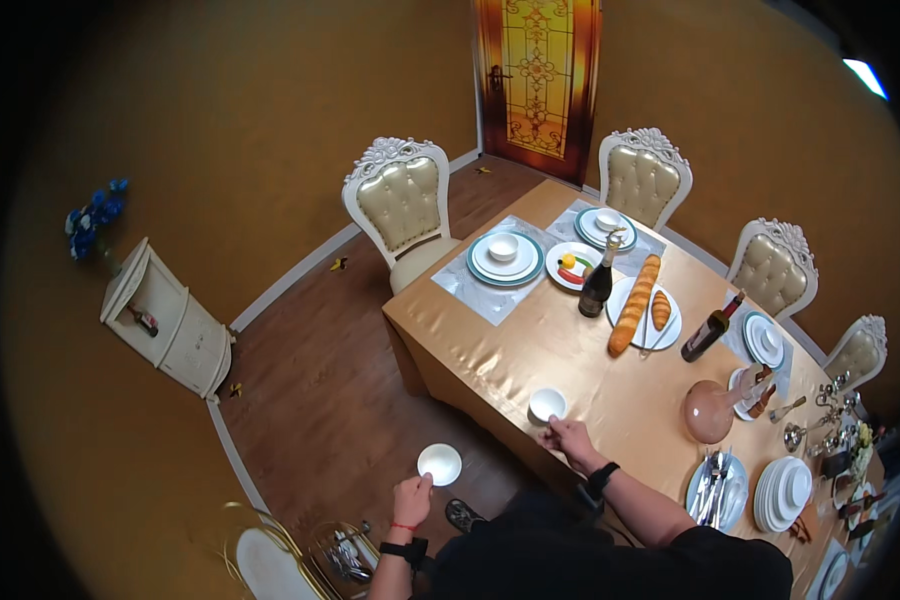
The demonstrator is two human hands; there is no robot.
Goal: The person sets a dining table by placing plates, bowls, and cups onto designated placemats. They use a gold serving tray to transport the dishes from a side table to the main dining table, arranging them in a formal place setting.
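My left hand (412,499) pinches the rim of a white bowl (440,463), holding it over the wooden floor beside the table. A second white bowl (547,403) is gripped at its near edge by my right hand (570,441), at the front edge of the dining table (487,360). I cannot tell whether that bowl touches the gold tablecloth. Both bowls look empty.
Place settings with plates and bowls (504,259) line the far side. A champagne bottle (596,289), a baguette (636,304), a wine bottle (709,334) and a glass decanter (709,412) stand mid-table. Cutlery (714,480) and stacked plates (776,495) sit right. A gold-railed cart (300,555) is lower left.
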